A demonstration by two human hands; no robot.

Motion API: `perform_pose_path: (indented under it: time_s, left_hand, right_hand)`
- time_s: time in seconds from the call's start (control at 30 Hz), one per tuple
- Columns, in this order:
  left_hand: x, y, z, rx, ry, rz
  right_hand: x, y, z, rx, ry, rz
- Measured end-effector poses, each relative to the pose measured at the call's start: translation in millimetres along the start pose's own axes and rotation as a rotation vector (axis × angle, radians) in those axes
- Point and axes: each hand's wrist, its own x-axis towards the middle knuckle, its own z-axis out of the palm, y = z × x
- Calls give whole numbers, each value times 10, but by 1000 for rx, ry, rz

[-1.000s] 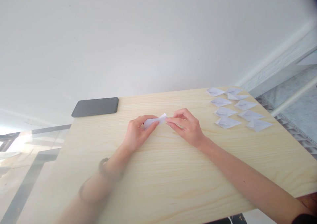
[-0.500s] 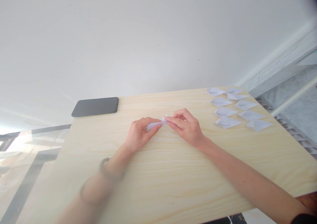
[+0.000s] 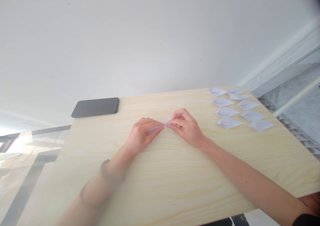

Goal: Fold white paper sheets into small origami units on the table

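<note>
A small piece of folded white paper (image 3: 155, 128) is pinched between my two hands over the middle of the table. My left hand (image 3: 143, 132) grips its left part between thumb and fingers, hiding some of it. With thumb and index finger, my right hand (image 3: 187, 126) pinches the other end, and the fingertips of both hands nearly meet there. A pale flap of the paper shows just behind the fingertips. To the right lie several folded white paper pieces (image 3: 229, 123), pointed at both ends, in two rough columns.
A dark phone (image 3: 96, 107) lies flat at the table's back left corner. The light wooden table (image 3: 155, 182) meets a white wall (image 3: 150, 46) at its far edge. Beyond the right edge is a tiled floor (image 3: 300, 93).
The paper has turned in my fingers: its left part now looks thinner, and a flap shows behind the fingertips. My right hand has shifted slightly left.
</note>
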Motion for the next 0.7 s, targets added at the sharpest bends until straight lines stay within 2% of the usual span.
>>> perform_pose_path:
  time_s: [0.17,0.3,0.5,0.7]
  left_hand:
    - [7,-35,-16,124,-2,105]
    - [13,-46,-20,218,27,131]
    - [5,-94,-29,272,59,107]
    - [6,-80,-33,278,43,72]
  right_hand:
    - [-1,12,-6,-16,-12,-23]
    - [10,36,-23,-18,47,-24]
    - [31,65,-54,-36,168,34]
    - [15,59,-55,-77,113,-58]
